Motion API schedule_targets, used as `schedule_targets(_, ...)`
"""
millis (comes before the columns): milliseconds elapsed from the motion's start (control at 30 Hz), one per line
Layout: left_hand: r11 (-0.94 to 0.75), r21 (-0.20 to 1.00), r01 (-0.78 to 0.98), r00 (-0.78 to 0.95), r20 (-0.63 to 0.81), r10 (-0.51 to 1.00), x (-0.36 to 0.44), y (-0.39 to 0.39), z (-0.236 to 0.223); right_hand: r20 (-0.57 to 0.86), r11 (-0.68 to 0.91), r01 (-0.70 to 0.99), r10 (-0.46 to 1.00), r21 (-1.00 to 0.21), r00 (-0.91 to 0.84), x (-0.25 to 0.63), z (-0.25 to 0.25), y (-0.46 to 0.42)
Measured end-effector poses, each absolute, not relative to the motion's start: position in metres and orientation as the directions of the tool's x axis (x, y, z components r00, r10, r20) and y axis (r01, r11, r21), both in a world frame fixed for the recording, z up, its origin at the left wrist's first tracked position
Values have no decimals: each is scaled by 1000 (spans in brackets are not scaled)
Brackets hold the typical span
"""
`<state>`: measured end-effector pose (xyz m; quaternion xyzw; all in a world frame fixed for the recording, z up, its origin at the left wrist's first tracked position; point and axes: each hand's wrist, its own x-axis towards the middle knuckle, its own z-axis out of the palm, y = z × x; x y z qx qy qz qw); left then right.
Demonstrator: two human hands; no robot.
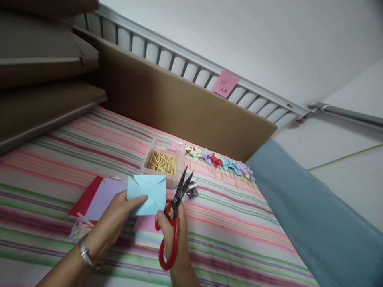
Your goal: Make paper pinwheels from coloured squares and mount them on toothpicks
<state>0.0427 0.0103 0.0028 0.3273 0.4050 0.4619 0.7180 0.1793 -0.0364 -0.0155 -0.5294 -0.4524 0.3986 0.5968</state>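
L hand (118, 209) had its fingers closed on the left side of a light blue paper square (152, 195), thumb flat on the front, rest of the fingers behind. The square was up in the air, btwn the hands, above the striped cloth (233, 235), w/ slits cut in from its corners toward the middle. R hand (182, 225) had its fingers gripping red-handled scissors (176, 199), blades parted, tips pointing up & away from the person; R thumb was at the paper's lower right corner, tho can't tell how firmly it pressed. Silver bracelet (85, 252) on L wrist. Left of the paper lay a red sheet (89, 195) & a purple sheet (104, 195), overlapping, w/ a heap of thin paper scraps (78, 229) just below. Pink paper (146, 224) lay under the hands, partly hidden. Beyond the blue square stood a clear plastic box (146, 163) w/ a pile of short yellowish sticks (163, 163) inside. Small dark bits (192, 193) sat near the blades, too small to ID. Farther right, a row of multicolored pinwheels (216, 160) on sticks lay near the brown board (179, 103); a pink note (226, 83) w/ handwriting hung on the white railing (167, 44) behind.
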Motion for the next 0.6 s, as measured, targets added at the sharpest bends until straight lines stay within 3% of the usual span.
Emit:
schedule_targets(167, 340, 890, -305, 62, -338, 939, 1, 32, 14, -38, -42, 60, 997, -997, 69, 179, -5, -40)
schedule_targets(333, 347, 898, -271, 60, -344, 937, -30, 39, 21, -185, -136, 231, 961, -963, -207, 176, 3, -49)
schedule_targets(600, 380, 890, -253, 152, -351, 924, -39, 36, 24, -287, -193, 342, 925, -920, -248, 175, -8, -53)
